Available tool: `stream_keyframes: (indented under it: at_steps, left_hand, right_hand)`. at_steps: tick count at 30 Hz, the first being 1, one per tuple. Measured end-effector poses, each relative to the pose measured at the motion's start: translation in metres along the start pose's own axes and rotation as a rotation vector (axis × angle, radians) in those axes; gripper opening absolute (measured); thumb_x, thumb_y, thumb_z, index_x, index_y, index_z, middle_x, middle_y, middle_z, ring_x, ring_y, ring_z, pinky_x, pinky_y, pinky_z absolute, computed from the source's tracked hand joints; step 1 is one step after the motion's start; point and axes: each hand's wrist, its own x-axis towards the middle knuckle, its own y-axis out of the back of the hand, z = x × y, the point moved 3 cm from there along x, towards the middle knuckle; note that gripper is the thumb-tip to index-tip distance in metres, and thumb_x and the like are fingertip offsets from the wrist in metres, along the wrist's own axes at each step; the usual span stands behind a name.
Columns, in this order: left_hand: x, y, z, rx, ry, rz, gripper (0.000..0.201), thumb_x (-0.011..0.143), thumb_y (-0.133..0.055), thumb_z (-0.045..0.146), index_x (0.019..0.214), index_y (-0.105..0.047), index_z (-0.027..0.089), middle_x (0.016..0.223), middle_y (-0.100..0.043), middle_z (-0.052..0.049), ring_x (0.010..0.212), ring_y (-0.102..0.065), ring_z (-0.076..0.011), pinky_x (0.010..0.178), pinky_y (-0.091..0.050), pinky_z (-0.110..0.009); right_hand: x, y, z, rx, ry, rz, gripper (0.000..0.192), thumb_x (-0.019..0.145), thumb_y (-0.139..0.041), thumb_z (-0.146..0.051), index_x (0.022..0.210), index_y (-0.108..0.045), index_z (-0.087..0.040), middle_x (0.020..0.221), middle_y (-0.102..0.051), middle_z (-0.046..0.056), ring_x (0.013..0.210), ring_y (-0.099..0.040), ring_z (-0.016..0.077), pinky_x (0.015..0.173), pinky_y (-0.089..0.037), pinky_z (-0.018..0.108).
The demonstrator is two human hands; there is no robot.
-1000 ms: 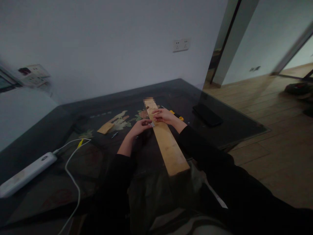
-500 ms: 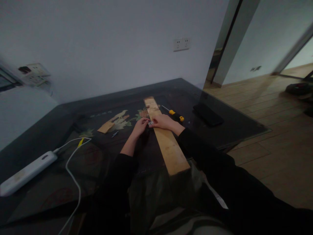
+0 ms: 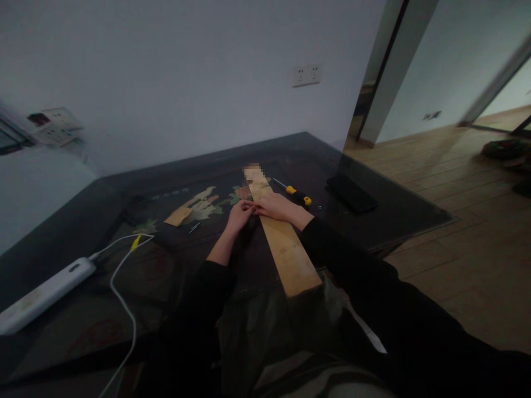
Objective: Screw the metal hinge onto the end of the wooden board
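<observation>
A long wooden board point(image 3: 286, 251) runs away from me across the table, its near end over my lap. My right hand point(image 3: 276, 206) lies on top of the board, fingers curled toward its left edge. Just left of that edge, my left hand point(image 3: 240, 214) has its fingers pinched together, meeting the right fingertips. A small pale metal piece, like a hinge, showed between both hands a moment ago; the fingers now cover it. To the right of the board lies a yellow and black screwdriver point(image 3: 297, 195).
A small wood block point(image 3: 178, 216) and a few screws point(image 3: 194, 227) lie to the left. A black phone-like slab point(image 3: 352, 193) rests on the right. At the left, a white power strip point(image 3: 50, 293) trails a white cable point(image 3: 124, 304) over the dark table point(image 3: 415, 221).
My right fingers have closed over the small metal piece, hiding it. Both hands stay at the same spot on the board; the view has shifted slightly.
</observation>
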Motion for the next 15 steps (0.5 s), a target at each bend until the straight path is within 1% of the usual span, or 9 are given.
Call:
stream_keyframes:
  at_steps: [5, 9, 12, 15]
  left_hand:
    - [-0.0001, -0.0012, -0.0007, -0.027, -0.003, -0.017, 0.019, 0.069, -0.072, 0.029, 0.081, -0.062, 0.018, 0.070, -0.068, -0.002, 0.067, -0.064, -0.0166, 0.069, -0.046, -0.028]
    - [-0.0024, -0.0015, 0.0024, -0.014, -0.013, -0.008, 0.014, 0.069, -0.069, 0.026, 0.078, -0.061, 0.018, 0.068, -0.067, -0.001, 0.066, -0.063, -0.0162, 0.068, -0.046, -0.027]
    - [-0.0032, -0.0008, 0.0050, 0.010, -0.031, 0.007, 0.011, 0.070, -0.068, 0.025, 0.076, -0.061, 0.018, 0.067, -0.066, 0.000, 0.067, -0.063, -0.0163, 0.070, -0.046, -0.027]
    - [-0.0019, 0.0007, 0.0049, 0.024, -0.040, 0.016, 0.008, 0.072, -0.065, 0.026, 0.074, -0.061, 0.018, 0.070, -0.067, -0.001, 0.071, -0.063, -0.0172, 0.074, -0.047, -0.028]
  right_hand:
    - [-0.0012, 0.0001, 0.0045, 0.058, -0.012, 0.003, 0.022, 0.093, -0.057, -0.031, 0.110, -0.066, -0.020, 0.106, -0.072, 0.013, 0.094, -0.065, 0.0245, 0.072, -0.042, 0.030]
    - [-0.0031, 0.0009, 0.0022, 0.132, -0.008, -0.001, 0.017, 0.094, -0.055, -0.025, 0.109, -0.062, -0.020, 0.106, -0.071, 0.012, 0.092, -0.064, 0.0217, 0.073, -0.042, 0.029]
    - [-0.0034, 0.0005, -0.0016, 0.162, -0.025, 0.013, 0.020, 0.094, -0.055, -0.027, 0.112, -0.059, -0.019, 0.109, -0.070, 0.013, 0.093, -0.064, 0.0231, 0.076, -0.043, 0.030]
    - [-0.0018, -0.0036, -0.0038, 0.121, -0.045, 0.027, 0.028, 0.094, -0.055, -0.029, 0.120, -0.054, -0.018, 0.114, -0.069, 0.015, 0.097, -0.065, 0.0258, 0.076, -0.044, 0.032]
